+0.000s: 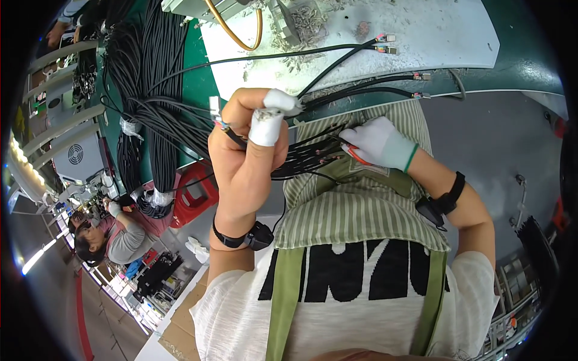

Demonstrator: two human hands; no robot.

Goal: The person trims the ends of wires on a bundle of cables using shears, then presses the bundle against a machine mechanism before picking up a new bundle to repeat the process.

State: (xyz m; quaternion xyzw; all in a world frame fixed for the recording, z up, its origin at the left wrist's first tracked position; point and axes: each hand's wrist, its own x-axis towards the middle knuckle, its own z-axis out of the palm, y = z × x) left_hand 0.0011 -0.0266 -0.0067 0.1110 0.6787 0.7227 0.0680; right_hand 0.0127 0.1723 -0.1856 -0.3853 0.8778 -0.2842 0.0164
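Note:
My left hand [248, 141], with white covers on its thumb and forefinger, is closed around a black cable [236, 138]. That cable's end, with coloured wires and a pale plug [215, 106], sticks out at the left of the fist. Lower and to the right, my right hand [378, 143] in a white glove is closed on an orange-handled hand tool [355, 155]; its working end is hidden. Between the hands, over my lap, lies a bunch of black cables [304, 157] with bare coloured wire ends. My striped apron [355, 213] is beneath them.
More cables with metal plugs [385, 45] lie across the white board [439, 42], near scattered scraps [301, 27] and a machine [283, 23]. Thick cable bundles [141, 66] cover the green table's left side. A red stool [195, 195] and another person [117, 234] are at left.

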